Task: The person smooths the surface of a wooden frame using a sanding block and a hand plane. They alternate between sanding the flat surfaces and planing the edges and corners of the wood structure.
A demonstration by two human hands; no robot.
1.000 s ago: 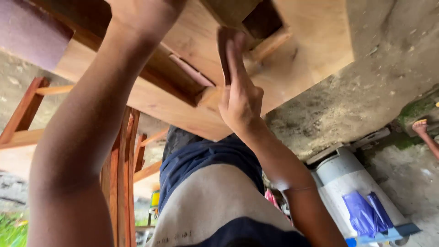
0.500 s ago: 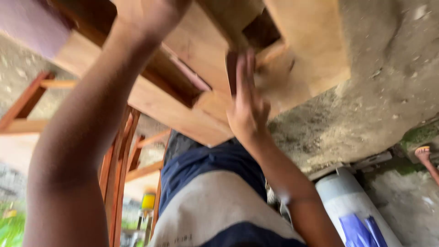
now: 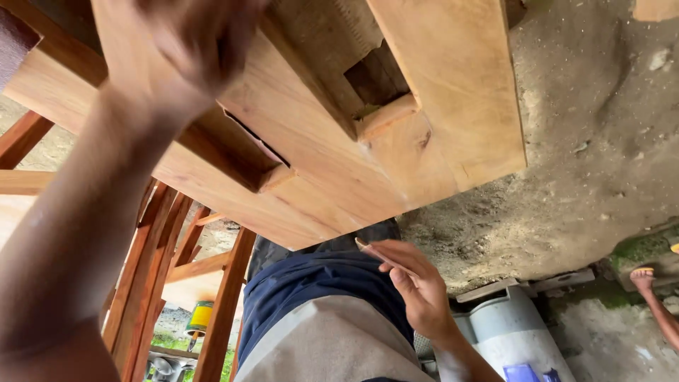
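Nearest the camera, the left hand point(image 3: 201, 39) is seen blurred at the top left, pressed against the upper face of the wooden furniture piece point(image 3: 339, 155); its forearm runs down the left side of the view. Whether its fingers are curled over an edge or laid flat cannot be told through the blur. Lower and to the right, the right hand point(image 3: 417, 283) is held over the lap, its fingers closed in a pinch on a thin folded sheet of sandpaper point(image 3: 382, 256), which juts up and to the left from the fingertips.

The wooden furniture piece lies above and slightly left of the right hand, apart from it, with a clear gap between the sandpaper's edge and the lower edge of the wood. Its long boards run diagonally from the upper left down toward the centre, and a broad plank crosses them toward the upper right. Two notched joints are cut into it: one recess point(image 3: 378, 78) near the top centre, one recess point(image 3: 247, 152) lower left. The left hand is already on the wood; the right hand is the free one, just below the plank's lower edge.

Farther off, reddish-brown wooden frames point(image 3: 170, 283) are seen standing at the lower left. A dusty concrete floor point(image 3: 594, 155) fills the right side, with a grey cylinder point(image 3: 509, 332) lying on it. At the far right edge, another person's foot point(image 3: 642, 277) is visible.
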